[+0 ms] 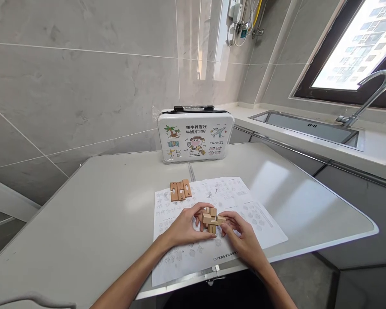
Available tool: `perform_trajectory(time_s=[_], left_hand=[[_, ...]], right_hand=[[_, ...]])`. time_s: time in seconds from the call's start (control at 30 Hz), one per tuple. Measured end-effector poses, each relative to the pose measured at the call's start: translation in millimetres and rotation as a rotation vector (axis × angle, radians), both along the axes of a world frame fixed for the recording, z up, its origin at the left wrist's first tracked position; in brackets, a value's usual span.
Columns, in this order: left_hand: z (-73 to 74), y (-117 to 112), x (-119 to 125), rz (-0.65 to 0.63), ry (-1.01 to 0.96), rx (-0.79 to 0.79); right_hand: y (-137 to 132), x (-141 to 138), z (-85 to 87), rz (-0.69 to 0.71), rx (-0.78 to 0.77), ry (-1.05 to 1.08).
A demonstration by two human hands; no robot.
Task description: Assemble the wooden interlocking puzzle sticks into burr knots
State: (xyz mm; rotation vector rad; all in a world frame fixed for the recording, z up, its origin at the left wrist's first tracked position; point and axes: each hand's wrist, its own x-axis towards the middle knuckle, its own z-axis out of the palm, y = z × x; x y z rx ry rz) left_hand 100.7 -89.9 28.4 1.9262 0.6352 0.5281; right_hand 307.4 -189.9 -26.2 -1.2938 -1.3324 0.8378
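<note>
A partly interlocked wooden puzzle (211, 219) of crossed light-wood bars sits just above a printed instruction sheet (212, 231). My left hand (187, 225) grips its left side with curled fingers. My right hand (241, 237) pinches its right side. Three loose notched wooden pieces (180, 190) lie side by side on the sheet's far left corner, beyond my hands.
The sheet lies on a white folding table (109, 223). A white tin case with cartoon travel pictures (195, 136) stands upright at the table's far edge against the tiled wall. To the right are a counter with a steel sink (309, 126) and a curved tap (369, 96) under a window.
</note>
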Motion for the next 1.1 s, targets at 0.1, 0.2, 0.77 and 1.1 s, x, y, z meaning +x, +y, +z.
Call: perform_trajectory(time_s=[0.1,0.2,0.77,1.1], left_hand=[[0.0,-2,1,-0.011,-0.006,0.022],[0.9,-3,2,-0.011,-0.008,0.036],[-11.5,13,0,0.224,-0.146,-0.226],[-18.5,22,-1,0.341,-0.177,-0.189]], right_hand=[[1,1,-0.1,-0.020,-0.010,0.003],[1,0,1.0,-0.047,-0.010,-0.013],[4,-6,8.7,-0.090,0.012,-0.153],[11,-23,9.1,-0.094,0.027,-0.614]])
